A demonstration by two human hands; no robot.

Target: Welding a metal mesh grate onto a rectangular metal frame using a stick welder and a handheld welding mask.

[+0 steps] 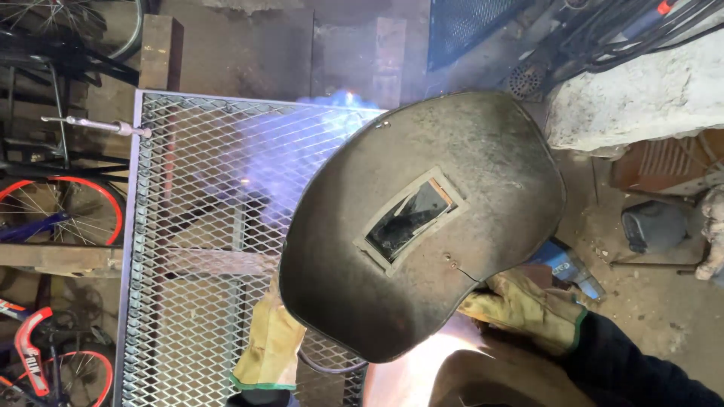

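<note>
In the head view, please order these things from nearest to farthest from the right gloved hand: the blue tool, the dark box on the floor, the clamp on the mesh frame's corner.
From the right hand:
1. Blue tool, just above the glove, right side.
2. Dark box on the floor, farther right.
3. Clamp, far left, at the upper left corner of the mesh frame.

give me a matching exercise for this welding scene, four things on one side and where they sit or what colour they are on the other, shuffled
Things:
1. welding shield
2. mesh panel
3. right hand
4. bicycle wheel

Descriptions:
A. red-rimmed, at the left edge beyond the panel's frame
B. dark and curved, with a small rectangular window, filling the middle of the view
C. in a yellow glove with a green cuff, just below the shield's right edge
D. grey expanded metal in a frame, lit by a blue-white glow near its top edge

Pairs: 1-B, 2-D, 3-C, 4-A
</note>
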